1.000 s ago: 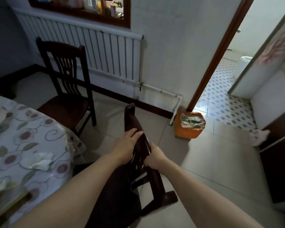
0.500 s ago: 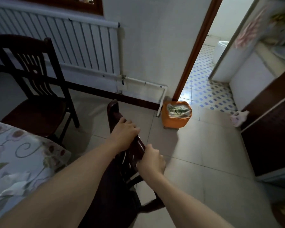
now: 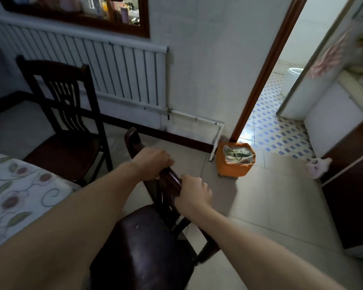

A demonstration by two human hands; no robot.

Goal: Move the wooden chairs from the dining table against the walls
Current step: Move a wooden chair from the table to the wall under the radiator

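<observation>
Hands (image 3: 153,162) grip chair (image 3: 143,248) — open floor (image 3: 270,206) rightward

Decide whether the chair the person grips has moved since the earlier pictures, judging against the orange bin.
Cannot tell: the camera itself swings, and the gripped chair keeps much the same offset left of the orange bin.

Two bare forearms in view, no sleeves reaching as far as the frame shows. Left hand (image 3: 153,162): no rings, no watch or band at the wrist. Right hand (image 3: 192,194): likewise unadorned, wrist bare. No gloves. Nails too blurred to tell.
</observation>
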